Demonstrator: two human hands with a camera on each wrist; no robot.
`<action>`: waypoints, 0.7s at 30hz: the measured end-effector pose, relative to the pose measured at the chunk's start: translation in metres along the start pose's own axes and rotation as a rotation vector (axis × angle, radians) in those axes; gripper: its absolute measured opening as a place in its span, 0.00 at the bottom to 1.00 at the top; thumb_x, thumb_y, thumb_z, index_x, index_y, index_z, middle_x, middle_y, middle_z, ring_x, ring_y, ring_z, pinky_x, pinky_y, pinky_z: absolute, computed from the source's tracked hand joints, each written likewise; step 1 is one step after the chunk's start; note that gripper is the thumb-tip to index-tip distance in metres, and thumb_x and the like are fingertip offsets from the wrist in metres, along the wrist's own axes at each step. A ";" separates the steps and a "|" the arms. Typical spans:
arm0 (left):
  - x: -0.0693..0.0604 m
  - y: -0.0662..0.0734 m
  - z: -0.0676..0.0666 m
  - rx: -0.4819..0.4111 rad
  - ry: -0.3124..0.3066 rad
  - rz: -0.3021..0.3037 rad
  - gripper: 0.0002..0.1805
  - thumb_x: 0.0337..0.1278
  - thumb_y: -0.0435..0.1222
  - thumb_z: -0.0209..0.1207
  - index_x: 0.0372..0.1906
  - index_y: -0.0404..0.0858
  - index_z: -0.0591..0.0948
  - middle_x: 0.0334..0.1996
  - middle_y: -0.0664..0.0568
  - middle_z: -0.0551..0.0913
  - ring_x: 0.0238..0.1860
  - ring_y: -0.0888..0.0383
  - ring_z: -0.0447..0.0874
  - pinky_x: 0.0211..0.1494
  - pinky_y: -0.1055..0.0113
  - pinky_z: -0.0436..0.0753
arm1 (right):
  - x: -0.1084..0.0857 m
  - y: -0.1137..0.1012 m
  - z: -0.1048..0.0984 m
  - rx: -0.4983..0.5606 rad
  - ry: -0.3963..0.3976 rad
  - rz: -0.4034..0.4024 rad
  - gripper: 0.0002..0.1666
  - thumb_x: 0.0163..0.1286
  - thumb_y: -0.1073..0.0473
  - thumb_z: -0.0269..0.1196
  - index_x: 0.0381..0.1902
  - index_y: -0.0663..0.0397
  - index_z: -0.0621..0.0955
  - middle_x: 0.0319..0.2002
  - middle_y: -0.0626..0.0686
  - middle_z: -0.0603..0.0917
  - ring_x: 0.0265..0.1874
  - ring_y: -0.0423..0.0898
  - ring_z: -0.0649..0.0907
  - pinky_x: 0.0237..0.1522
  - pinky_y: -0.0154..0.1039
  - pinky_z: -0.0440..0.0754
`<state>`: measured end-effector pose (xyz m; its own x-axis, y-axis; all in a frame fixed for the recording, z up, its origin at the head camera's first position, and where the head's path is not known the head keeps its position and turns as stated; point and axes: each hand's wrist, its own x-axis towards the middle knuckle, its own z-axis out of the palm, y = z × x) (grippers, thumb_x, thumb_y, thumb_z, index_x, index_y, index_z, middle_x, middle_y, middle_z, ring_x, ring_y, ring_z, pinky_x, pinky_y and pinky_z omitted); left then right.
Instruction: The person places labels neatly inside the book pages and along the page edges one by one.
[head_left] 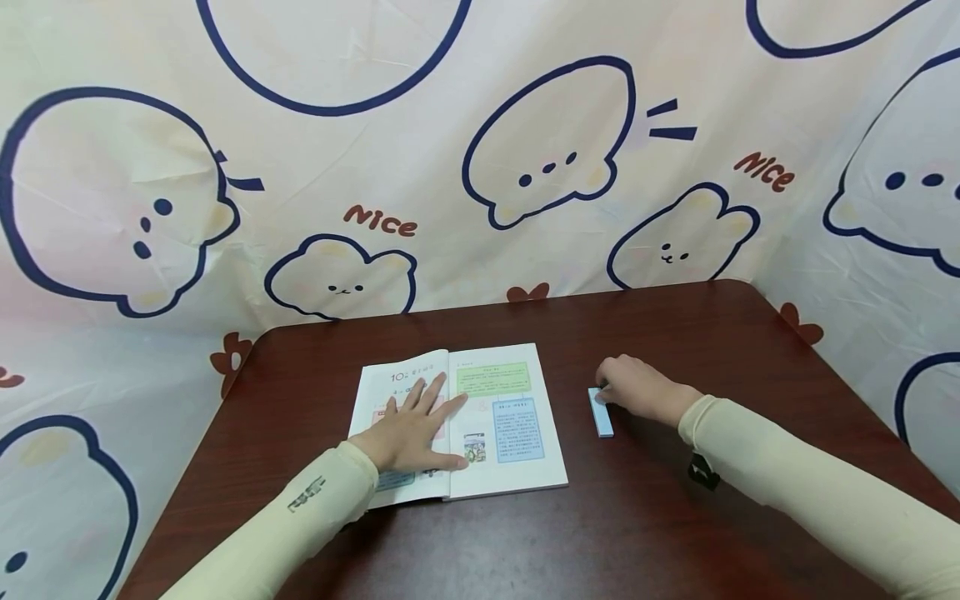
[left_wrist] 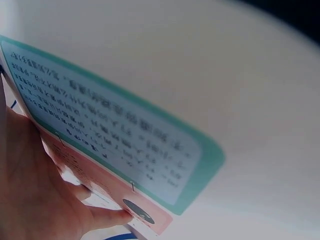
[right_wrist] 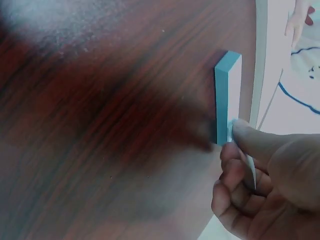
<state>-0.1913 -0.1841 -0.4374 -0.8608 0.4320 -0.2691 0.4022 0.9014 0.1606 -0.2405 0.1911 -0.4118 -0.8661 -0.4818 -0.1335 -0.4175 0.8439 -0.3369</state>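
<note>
An open book (head_left: 502, 417) with printed text boxes lies on the table. My left hand (head_left: 411, 429) rests on it, fingers spread across the left page and thumb over the right one. In the left wrist view, the page (left_wrist: 260, 125) with a teal-framed text box fills most of the picture beside that hand (left_wrist: 40, 185). To the right of the book lies a narrow light-blue sticky note pad (head_left: 601, 417). My right hand (head_left: 637, 387) is at its far end. In the right wrist view, thumb and fingers pinch a thin pale sticky note (right_wrist: 252, 172) at the end of the pad (right_wrist: 223, 105).
The dark red-brown table (head_left: 480, 550) has a cartoon-printed cloth (head_left: 450, 167) hanging behind it and along its sides. A strip of space separates the book from the pad. A small black object (head_left: 702, 472) sits under the right sleeve near the wrist.
</note>
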 end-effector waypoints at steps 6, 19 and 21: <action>0.001 0.000 0.002 -0.001 -0.002 -0.005 0.57 0.46 0.80 0.50 0.81 0.62 0.50 0.84 0.49 0.35 0.83 0.35 0.37 0.71 0.22 0.51 | 0.000 0.008 -0.003 0.120 -0.011 -0.017 0.11 0.68 0.62 0.68 0.43 0.66 0.86 0.43 0.60 0.89 0.39 0.48 0.87 0.41 0.45 0.86; 0.002 0.000 0.003 0.010 0.003 -0.012 0.58 0.46 0.80 0.50 0.81 0.62 0.50 0.84 0.49 0.35 0.83 0.35 0.38 0.71 0.22 0.52 | 0.005 0.033 -0.001 0.320 -0.019 -0.124 0.04 0.66 0.64 0.69 0.35 0.60 0.87 0.31 0.51 0.88 0.27 0.38 0.82 0.33 0.35 0.81; 0.003 0.000 0.003 0.009 0.002 -0.014 0.58 0.46 0.80 0.50 0.81 0.63 0.50 0.84 0.49 0.35 0.83 0.35 0.38 0.71 0.22 0.52 | 0.006 0.035 0.000 0.342 -0.021 -0.128 0.04 0.66 0.64 0.69 0.35 0.60 0.88 0.31 0.51 0.88 0.27 0.37 0.83 0.33 0.34 0.81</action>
<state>-0.1929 -0.1833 -0.4406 -0.8668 0.4197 -0.2692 0.3932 0.9074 0.1486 -0.2601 0.2181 -0.4241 -0.8054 -0.5862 -0.0883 -0.4030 0.6507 -0.6436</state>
